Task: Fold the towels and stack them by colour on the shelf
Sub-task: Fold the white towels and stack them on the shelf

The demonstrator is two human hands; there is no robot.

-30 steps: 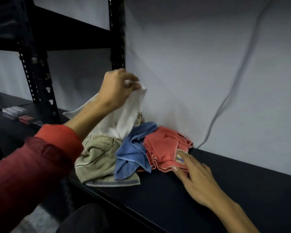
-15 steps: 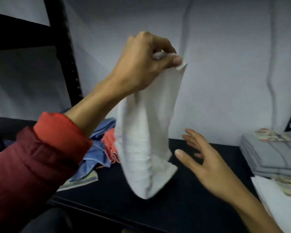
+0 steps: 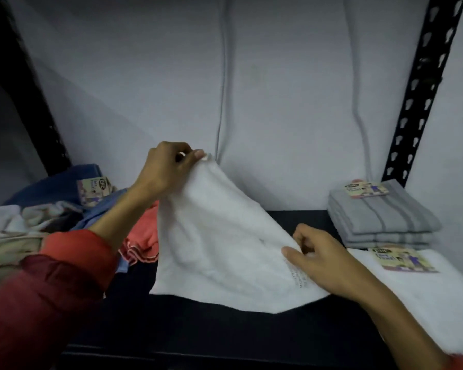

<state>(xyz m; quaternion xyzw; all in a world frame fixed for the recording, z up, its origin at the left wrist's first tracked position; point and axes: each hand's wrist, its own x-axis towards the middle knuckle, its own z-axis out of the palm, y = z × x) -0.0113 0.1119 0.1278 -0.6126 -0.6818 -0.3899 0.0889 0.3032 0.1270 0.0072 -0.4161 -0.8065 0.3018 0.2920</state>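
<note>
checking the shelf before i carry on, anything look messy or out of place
Yes: the heap at the left is unsorted, with a coral towel, light blue towel and beige towel crumpled together. The grey stack and folded white towel at the right lie neat. The white towel in both hands is still unfolded.

The white towel point(image 3: 219, 249) covers part of the coral towel point(image 3: 142, 236) and the shelf point(image 3: 225, 335) beneath it, and the small grey print along its edge is too blurred to read. The right hand point(image 3: 324, 260) hides the towel's edge under its palm, its forearm running out of the bottom edge. At the right edge the folded white stack point(image 3: 425, 297) is cut off, and the heap of unfolded towels point(image 3: 24, 225) on the left is smeared and partly behind the red sleeve point(image 3: 46, 297).
</note>
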